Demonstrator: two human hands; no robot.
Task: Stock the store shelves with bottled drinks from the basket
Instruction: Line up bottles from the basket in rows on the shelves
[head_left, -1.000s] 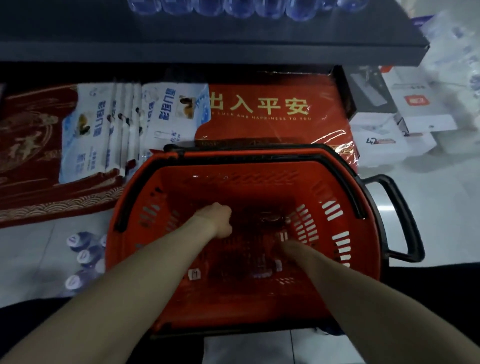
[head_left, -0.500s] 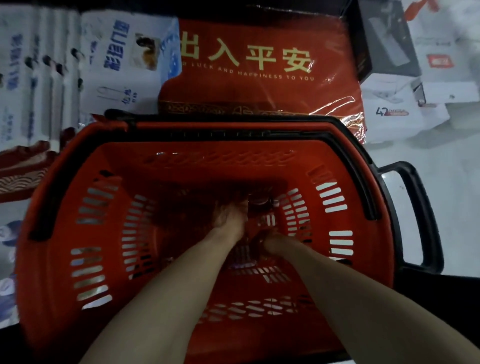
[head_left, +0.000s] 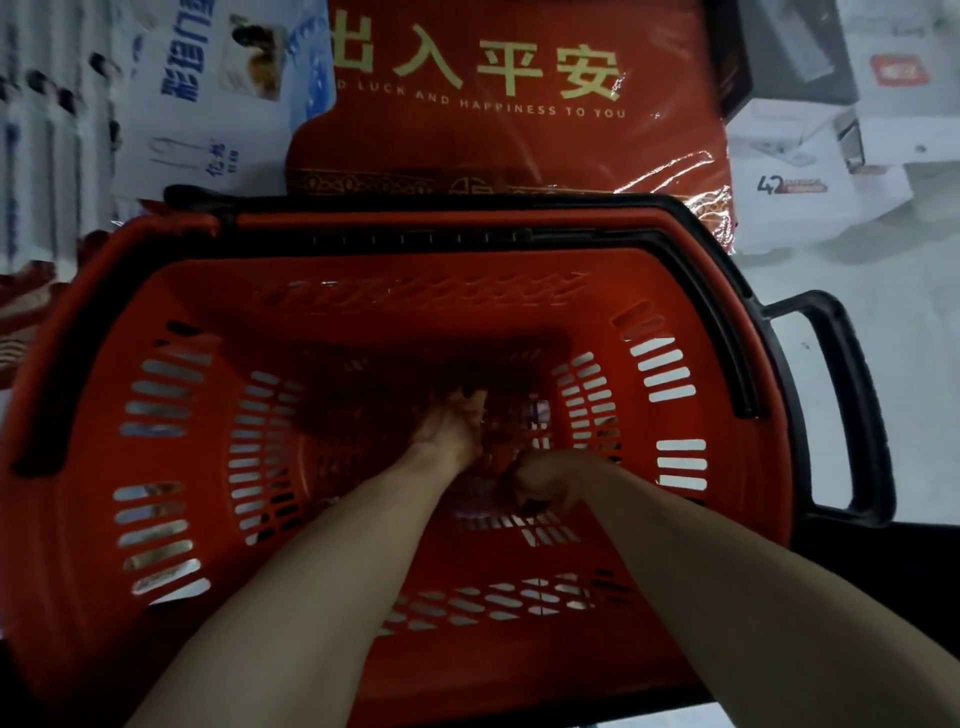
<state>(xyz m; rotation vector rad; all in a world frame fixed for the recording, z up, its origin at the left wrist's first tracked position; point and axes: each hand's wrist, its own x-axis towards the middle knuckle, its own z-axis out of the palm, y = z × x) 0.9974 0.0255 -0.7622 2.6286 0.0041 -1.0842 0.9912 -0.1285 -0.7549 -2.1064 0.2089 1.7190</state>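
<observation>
A deep red plastic basket (head_left: 171, 291) with black handles fills the view below me. Both my arms reach down to its dark bottom. My left hand (head_left: 454, 426) lies on a clear bottle (head_left: 532, 413) whose cap end shows just right of my fingers. My right hand (head_left: 545, 480) is curled round another clear bottle (head_left: 475, 496) lying near the basket floor. The bottles are dim and mostly hidden by my hands.
Behind the basket stands a red doormat pack (head_left: 483, 104) with gold lettering. White and blue packages (head_left: 208, 93) lean at the left; white boxes (head_left: 810, 166) sit at the right on the pale floor. A black side handle (head_left: 852, 405) juts out to the right.
My head has dropped closer to the basket, so the shelf with bottles has left the view. Both hands went from mid-basket down to the bottom and closed in on the bottles.
</observation>
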